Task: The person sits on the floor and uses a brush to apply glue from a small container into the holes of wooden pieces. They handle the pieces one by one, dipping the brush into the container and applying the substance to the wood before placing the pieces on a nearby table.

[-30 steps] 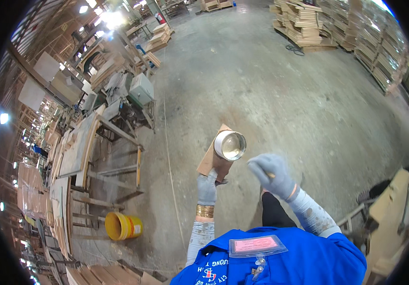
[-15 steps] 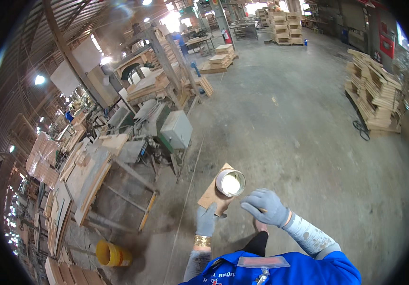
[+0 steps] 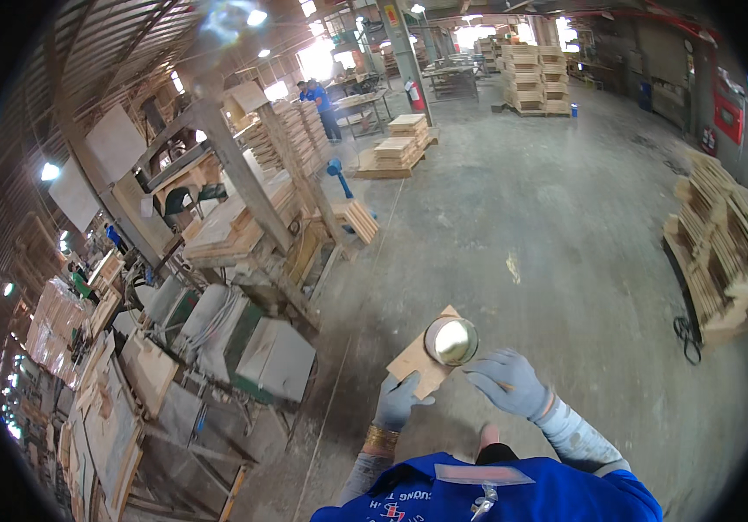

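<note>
My left hand (image 3: 398, 400), in a grey glove, grips the near end of a small flat wooden board (image 3: 419, 364). A round can (image 3: 451, 341) with pale, bright contents stands on the board's far part, close to its right edge. My right hand (image 3: 510, 384), also gloved in grey, is just right of and nearer than the can, apart from it. Its fingers are curled around a thin brownish stick (image 3: 504, 385), of which only a short piece shows. The rest of the stick is hidden by the glove.
To my left stand a grey machine box (image 3: 276, 358) and a worktable with boards (image 3: 113, 426). Stacked wood sits on a pallet (image 3: 722, 252) at right; more stacks (image 3: 400, 150) lie ahead near a post (image 3: 409, 61). Two people in blue (image 3: 319, 100) stand far off.
I have moved forward along the floor, and the machine and pallets have come nearer. The yellow bucket has left the view. Both hands keep their hold, with the can still on the board.
</note>
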Demonstrator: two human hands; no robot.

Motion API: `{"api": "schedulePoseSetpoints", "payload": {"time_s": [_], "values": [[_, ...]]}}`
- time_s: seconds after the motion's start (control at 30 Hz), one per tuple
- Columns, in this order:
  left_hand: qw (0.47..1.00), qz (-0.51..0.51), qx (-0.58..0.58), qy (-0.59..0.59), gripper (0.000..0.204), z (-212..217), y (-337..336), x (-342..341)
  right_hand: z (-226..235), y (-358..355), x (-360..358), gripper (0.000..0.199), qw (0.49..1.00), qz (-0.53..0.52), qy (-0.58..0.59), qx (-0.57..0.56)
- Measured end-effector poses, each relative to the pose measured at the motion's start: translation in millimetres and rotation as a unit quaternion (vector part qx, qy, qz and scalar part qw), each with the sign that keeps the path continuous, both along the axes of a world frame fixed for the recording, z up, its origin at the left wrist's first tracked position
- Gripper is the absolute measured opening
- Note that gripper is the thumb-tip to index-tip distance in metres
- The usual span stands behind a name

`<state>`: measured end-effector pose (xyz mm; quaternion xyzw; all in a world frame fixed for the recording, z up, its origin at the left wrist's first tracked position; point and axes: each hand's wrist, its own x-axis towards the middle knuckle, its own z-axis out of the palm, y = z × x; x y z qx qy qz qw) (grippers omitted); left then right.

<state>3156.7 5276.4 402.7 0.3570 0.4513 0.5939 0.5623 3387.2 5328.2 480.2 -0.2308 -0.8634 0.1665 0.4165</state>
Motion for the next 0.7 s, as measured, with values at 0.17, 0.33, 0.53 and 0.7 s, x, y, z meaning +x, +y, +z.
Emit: {"api": "schedulePoseSetpoints", "payload": {"time_s": [0.17, 0.33, 0.53, 0.7], "values": [[0.994, 0.101, -0.036, 0.029, 0.031, -0.8, 180.6, -54.4, 10.4, 233.5, -48.8, 0.011, 0.997, 0.041, -0.069, 0.008], [0.985, 0.163, -0.048, -0.031, 0.033, -24.9, 399.4, -99.7, -15.3, 486.3, -119.9, 0.01, 0.987, 0.158, -0.008, 0.001], [0.989, 0.119, -0.051, -0.065, 0.038, -63.0, 679.8, -161.4, -19.7, 750.8, -189.1, 0.005, 0.992, 0.121, 0.031, -0.036], [0.992, 0.093, -0.055, -0.07, 0.037, -40.3, 942.5, -192.3, 0.2, 987.0, -212.9, 0.006, 0.993, 0.111, -0.026, -0.035]]}}
